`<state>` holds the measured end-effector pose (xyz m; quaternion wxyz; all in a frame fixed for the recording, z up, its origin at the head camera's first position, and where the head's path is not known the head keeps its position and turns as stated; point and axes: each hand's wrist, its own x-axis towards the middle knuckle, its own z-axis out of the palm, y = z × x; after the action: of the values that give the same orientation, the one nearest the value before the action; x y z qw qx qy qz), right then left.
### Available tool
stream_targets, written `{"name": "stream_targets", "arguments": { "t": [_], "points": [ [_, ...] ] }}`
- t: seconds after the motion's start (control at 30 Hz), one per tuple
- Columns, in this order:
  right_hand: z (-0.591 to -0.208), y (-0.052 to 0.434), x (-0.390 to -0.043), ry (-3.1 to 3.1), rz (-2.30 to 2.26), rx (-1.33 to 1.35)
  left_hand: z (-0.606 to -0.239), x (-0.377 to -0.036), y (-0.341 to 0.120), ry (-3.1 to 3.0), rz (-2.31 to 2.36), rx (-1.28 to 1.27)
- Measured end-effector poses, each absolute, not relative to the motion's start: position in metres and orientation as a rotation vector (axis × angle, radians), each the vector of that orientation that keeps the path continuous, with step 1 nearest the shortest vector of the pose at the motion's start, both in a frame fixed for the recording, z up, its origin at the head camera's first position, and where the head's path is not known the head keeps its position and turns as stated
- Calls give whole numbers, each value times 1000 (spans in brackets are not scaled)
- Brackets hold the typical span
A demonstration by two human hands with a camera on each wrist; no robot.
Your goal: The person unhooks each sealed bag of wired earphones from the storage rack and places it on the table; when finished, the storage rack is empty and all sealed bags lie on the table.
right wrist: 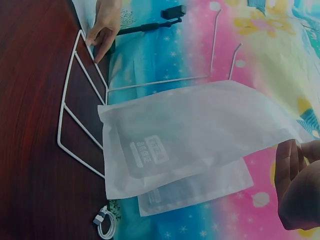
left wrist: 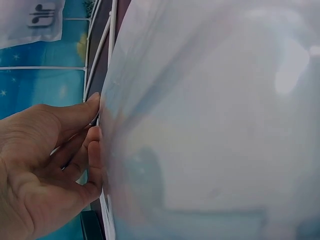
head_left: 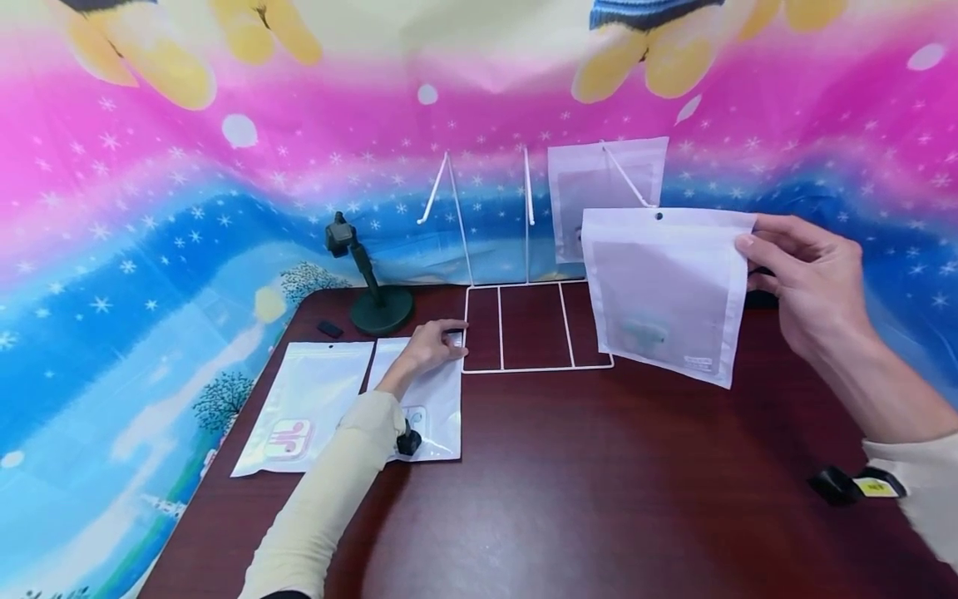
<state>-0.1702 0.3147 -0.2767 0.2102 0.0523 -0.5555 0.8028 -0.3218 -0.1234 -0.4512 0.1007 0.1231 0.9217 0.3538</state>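
My right hand (head_left: 748, 249) pinches the right edge of a frosted white pouch (head_left: 662, 291) and holds it upright in the air in front of a white wire rack (head_left: 524, 329). A dark item shows faintly inside the pouch (right wrist: 190, 135). A second, similar pouch (head_left: 606, 195) hangs on the rack's right hook. My left hand (head_left: 455, 337) rests on the table and pinches the wire at the left front corner of the rack's base, thumb and fingertips (left wrist: 94, 137) against it. Under that wrist lies a white pouch (head_left: 434, 399), which fills the left wrist view (left wrist: 210, 125).
Another flat pouch (head_left: 310, 408) with a pink logo lies at the table's left. A black stand (head_left: 370, 291) and a small black piece (head_left: 329, 329) sit behind them. A coiled white cable (right wrist: 105, 222) lies near the rack. A colourful cloth (head_left: 150, 249) backs the dark table (head_left: 599, 499).
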Motion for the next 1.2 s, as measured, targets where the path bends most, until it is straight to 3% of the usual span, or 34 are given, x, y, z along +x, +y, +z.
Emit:
{"name": "stream_targets", "arguments": {
  "t": [0.57,0.83,1.2],
  "points": [
    [-313,351,-161,-1814,2266,-110,-451,-320,-126,2720,1052,360],
    [-348,378,-179,-1960,2240,-303,-453,-320,-126,2719,1046,366],
    [-407,406,-207,-2387,1808,-575,-452,-323,-123,2734,1021,382]
  ]
}}
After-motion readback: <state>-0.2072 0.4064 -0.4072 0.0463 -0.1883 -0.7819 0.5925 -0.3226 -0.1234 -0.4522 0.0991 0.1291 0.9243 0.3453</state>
